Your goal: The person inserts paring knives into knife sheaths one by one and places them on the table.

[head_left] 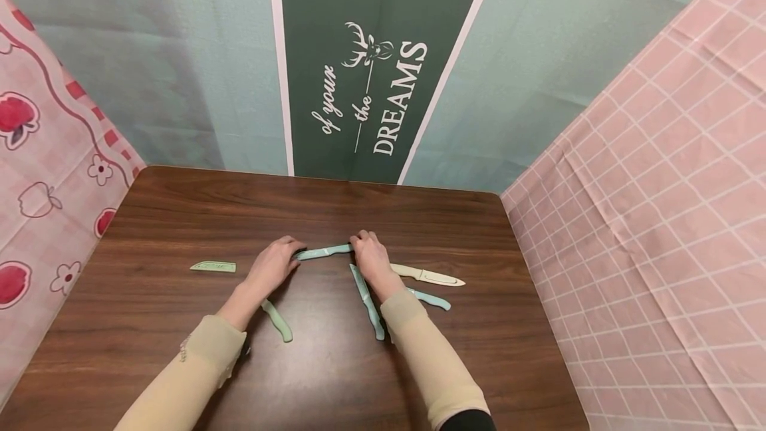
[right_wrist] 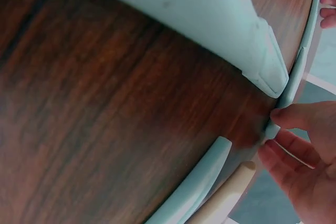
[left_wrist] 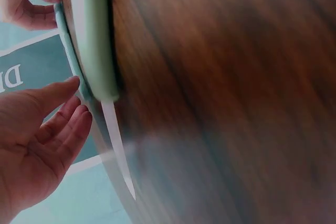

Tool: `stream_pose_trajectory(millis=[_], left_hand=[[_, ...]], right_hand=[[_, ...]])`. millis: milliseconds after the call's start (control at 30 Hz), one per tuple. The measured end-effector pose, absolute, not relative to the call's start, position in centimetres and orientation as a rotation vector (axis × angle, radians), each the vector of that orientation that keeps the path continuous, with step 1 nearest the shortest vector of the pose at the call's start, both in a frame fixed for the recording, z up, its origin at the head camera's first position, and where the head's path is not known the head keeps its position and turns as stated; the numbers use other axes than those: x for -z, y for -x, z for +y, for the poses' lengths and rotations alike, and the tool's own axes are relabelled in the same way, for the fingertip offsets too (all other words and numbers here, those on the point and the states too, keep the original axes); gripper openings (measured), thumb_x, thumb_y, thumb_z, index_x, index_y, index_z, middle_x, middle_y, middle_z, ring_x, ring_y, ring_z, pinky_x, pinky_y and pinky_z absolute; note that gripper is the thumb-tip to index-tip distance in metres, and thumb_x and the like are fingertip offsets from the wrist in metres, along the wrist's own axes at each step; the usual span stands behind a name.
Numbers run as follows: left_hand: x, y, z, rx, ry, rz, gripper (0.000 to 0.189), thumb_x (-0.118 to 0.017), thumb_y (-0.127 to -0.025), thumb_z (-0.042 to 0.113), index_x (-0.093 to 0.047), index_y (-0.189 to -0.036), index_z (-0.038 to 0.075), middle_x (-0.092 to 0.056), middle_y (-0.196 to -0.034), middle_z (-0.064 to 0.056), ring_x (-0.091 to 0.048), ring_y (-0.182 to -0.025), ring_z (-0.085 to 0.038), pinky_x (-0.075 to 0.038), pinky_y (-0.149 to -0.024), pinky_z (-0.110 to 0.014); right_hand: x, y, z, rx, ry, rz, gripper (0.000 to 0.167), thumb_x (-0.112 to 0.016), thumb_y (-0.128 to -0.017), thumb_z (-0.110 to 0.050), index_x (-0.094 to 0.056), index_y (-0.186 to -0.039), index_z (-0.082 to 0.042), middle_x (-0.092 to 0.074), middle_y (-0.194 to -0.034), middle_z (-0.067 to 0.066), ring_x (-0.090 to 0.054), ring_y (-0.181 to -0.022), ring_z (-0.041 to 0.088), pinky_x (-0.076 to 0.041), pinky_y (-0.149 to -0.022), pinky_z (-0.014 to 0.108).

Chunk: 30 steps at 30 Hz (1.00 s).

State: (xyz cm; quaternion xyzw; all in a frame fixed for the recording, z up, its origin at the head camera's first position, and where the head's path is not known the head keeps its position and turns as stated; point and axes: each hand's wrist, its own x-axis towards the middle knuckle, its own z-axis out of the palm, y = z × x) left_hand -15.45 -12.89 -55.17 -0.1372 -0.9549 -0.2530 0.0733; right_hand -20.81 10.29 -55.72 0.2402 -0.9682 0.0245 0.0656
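Note:
A light blue knife (head_left: 326,252) in a matching sheath lies crosswise between the two hands. My left hand (head_left: 274,265) has its thumb and fingertips around the sheath's tip end. At the other end, my right hand (head_left: 372,259) pinches the handle between thumb and fingers, as the right wrist view also shows. Under the left wrist lies a green knife (head_left: 277,322); its bare pale blade (left_wrist: 119,150) shows in the left wrist view. Beside the right forearm rests a second light blue sheathed knife (head_left: 367,301).
A green sheath (head_left: 213,267) lies apart at the left. Right of the right hand are a cream knife (head_left: 427,276) and a light blue handle (head_left: 429,298), partly hidden by the arm. Fabric hangings surround the brown wooden table (head_left: 323,384) at the back and sides.

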Motion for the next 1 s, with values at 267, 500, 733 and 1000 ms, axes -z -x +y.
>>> stream_pose_trajectory(millis=[267,500,733,1000], left_hand=[[54.2,14.2,-15.4,0.808,0.373,-2.832,0.030,-0.073,-0.087,0.001,-0.071,-0.118,0.002,-0.069,-0.112,-0.017,-0.069,-0.102,-0.036,-0.056,-0.083,-0.051],[53.6,12.7,-18.3,0.784,0.329,-2.773,0.030,-0.073,-0.087,0.000,-0.071,-0.116,0.002,-0.070,-0.109,-0.018,-0.069,-0.098,-0.037,-0.056,-0.080,-0.053],[53.7,10.6,-21.6,0.712,0.295,-2.759,0.030,-0.076,-0.083,0.000,-0.073,-0.113,0.005,-0.072,-0.106,-0.015,-0.070,-0.092,-0.035,-0.055,-0.072,-0.052],[53.6,8.7,-24.5,0.690,0.242,-2.795,0.032,-0.078,-0.081,0.002,-0.072,-0.113,0.004,-0.071,-0.107,-0.019,-0.069,-0.092,-0.039,-0.054,-0.069,-0.054]], right_hand=[[55.3,20.1,9.6,-0.078,-0.803,-2.728,0.022,-0.071,-0.087,-0.006,-0.072,-0.108,-0.010,-0.067,-0.115,0.010,-0.061,-0.110,0.028,-0.054,-0.092,0.040],[54.4,19.2,7.6,-0.112,-0.948,-2.618,0.017,-0.071,-0.087,-0.012,-0.071,-0.103,-0.011,-0.068,-0.111,0.007,-0.062,-0.108,0.025,-0.052,-0.097,0.039],[53.7,17.8,4.7,-0.049,-1.090,-2.593,0.013,-0.068,-0.089,-0.019,-0.071,-0.101,-0.015,-0.069,-0.110,0.001,-0.062,-0.109,0.020,-0.052,-0.096,0.034],[53.2,16.1,0.7,-0.035,-1.221,-2.626,0.018,-0.063,-0.096,-0.029,-0.070,-0.111,-0.020,-0.068,-0.114,-0.003,-0.063,-0.110,0.015,-0.051,-0.094,0.029]])
